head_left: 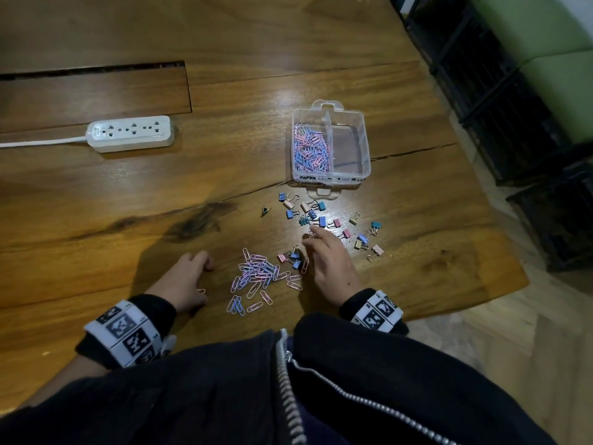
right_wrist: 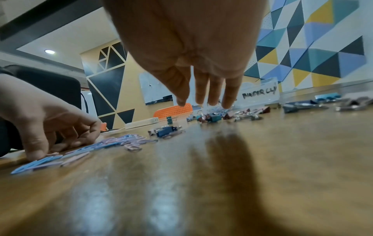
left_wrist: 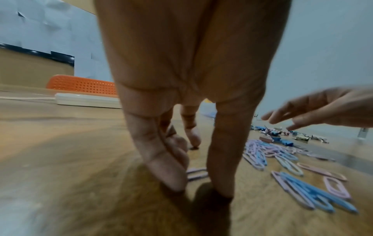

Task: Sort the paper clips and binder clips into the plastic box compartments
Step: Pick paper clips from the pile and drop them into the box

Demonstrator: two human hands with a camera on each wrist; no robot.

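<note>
Right hand (head_left: 327, 261) hovers, fingers apart, over binder clips (head_left: 321, 216). Left hand (head_left: 189, 277) rests loosely curled on bench (head_left: 96, 220), holding nothing, beside paper clips (head_left: 256, 274).

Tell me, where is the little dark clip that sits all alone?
In the head view, the dark clip lies on the wooden table, left of the scattered binder clips and nearer than the plastic box.

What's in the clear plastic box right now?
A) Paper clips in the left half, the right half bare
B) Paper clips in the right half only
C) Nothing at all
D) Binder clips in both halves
A: in the head view the plastic box holds pink and blue paper clips left of its divider; the right compartment shows only bare plastic.
</note>
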